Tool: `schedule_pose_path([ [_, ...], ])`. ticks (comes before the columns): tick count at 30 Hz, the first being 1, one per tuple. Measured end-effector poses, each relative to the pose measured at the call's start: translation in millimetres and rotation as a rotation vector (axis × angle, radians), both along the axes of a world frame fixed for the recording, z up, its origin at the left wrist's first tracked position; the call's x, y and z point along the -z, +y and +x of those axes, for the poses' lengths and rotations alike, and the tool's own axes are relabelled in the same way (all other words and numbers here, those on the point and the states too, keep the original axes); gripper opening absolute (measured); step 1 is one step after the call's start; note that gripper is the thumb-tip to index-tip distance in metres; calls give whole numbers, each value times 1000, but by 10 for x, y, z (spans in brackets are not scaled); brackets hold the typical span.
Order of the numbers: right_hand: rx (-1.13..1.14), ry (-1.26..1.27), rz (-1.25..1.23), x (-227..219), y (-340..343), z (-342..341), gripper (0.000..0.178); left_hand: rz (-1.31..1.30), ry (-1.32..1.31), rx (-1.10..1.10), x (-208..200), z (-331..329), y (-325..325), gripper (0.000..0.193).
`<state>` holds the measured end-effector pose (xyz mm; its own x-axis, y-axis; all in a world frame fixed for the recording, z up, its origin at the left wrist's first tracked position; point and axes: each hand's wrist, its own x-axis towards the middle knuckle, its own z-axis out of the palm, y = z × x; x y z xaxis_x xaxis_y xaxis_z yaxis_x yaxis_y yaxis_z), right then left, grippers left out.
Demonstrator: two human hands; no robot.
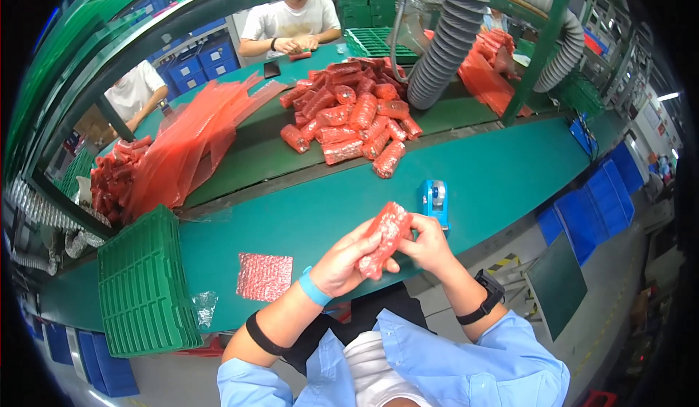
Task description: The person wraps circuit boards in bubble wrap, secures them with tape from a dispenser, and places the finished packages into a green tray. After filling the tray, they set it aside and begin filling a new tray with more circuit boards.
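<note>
Above the near edge of the green table, a red bubble-wrap roll (386,239) is held tilted between both my hands. My left hand (346,258) wraps round its lower left side, with the thumb on top. From the right, my right hand (426,243) pinches the roll's edge with thumb and fingers. What lies inside the wrap is hidden. Just beyond my right hand stands a blue tape dispenser (435,202). A flat red bubble-wrap sheet (265,276) lies on the table left of my left hand.
A heap of red wrapped rolls (353,112) sits on the conveyor belt ahead. Red bubble-wrap sheets (193,134) spread to its left. A green crate (145,283) stands at the left, near a clear plastic scrap (205,307). A grey hose (451,43) hangs over the belt. Other people sit opposite.
</note>
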<state>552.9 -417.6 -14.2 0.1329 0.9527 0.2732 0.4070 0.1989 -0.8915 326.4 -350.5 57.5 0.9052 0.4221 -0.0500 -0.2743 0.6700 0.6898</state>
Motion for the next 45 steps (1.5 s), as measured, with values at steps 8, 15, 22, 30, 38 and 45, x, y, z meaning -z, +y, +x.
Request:
schedule_pose_path([
  [8, -469, 72, -135, -619, -10, -428, 55, 294, 512, 120, 23, -734, 48, 85],
  [15, -584, -225, 2, -180, 257, -841, 49, 302, 516, -143, 131, -1178, -28, 85],
  [22, -165, 1078, -636, 290, 481, -918, 42, 316, 505, -656, 81, -1983, -374, 63],
  [30, 428, 1302, -239, -281, 1515, -1024, 56, 347, 532, -820, -225, -2651, -975, 47],
  [38, 137, 138, -106, 542, -103, -2102, 19, 627, 650, -1108, -886, -4154, -1541, 47],
  [45, -4, -313, 42, 479, -708, -2387, 10, 1056, 1714, -1478, -966, -5752, -1723, 42],
])
